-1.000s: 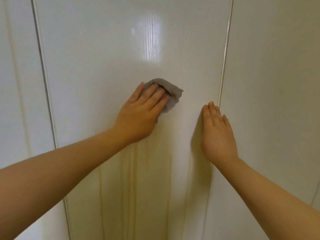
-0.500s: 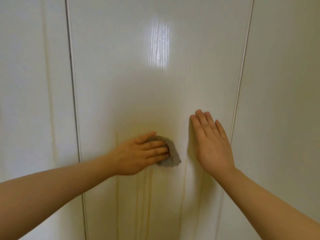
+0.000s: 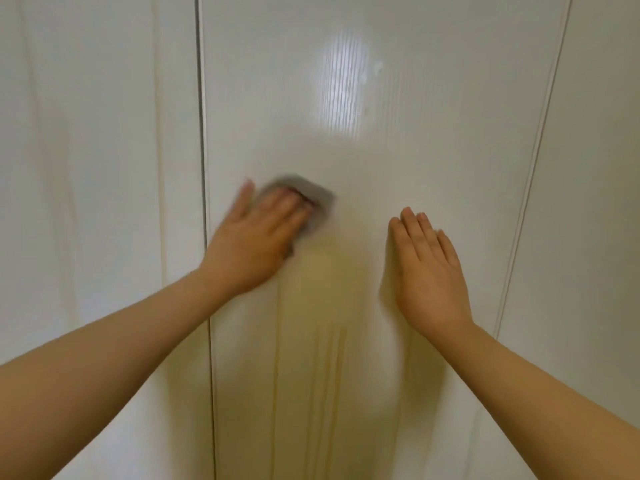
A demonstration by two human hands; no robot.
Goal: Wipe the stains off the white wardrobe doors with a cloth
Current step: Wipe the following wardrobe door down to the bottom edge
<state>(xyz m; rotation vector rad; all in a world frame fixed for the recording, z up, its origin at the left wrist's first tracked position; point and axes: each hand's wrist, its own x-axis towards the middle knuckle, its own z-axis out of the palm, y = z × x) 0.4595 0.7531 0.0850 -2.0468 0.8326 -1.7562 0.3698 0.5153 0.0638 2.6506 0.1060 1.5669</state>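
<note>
Head view: left hand (image 3: pixel 254 245) presses grey cloth (image 3: pixel 317 197) flat on the middle wardrobe door (image 3: pixel 433 133), near its left edge, fingers (image 3: pixel 282 207) almost straight, blurred. Right hand (image 3: pixel 431 275) lies flat and bare on the same door, nearer the right edge, gripping nothing. Yellowish streaks (image 3: pixel 334 344) run down below the cloth. Best bet: firm even pressure, stroke down along the streaks, overlap passes, right hand bracing the door.

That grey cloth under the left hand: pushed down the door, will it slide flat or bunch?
Probably floppy: the grey cloth looks crumpled where it pokes out past the flat fingers of the left hand, so it may bunch. It looks small and light. The wardrobe door shows a glossy reflection, so the cloth should slide easily.
</note>
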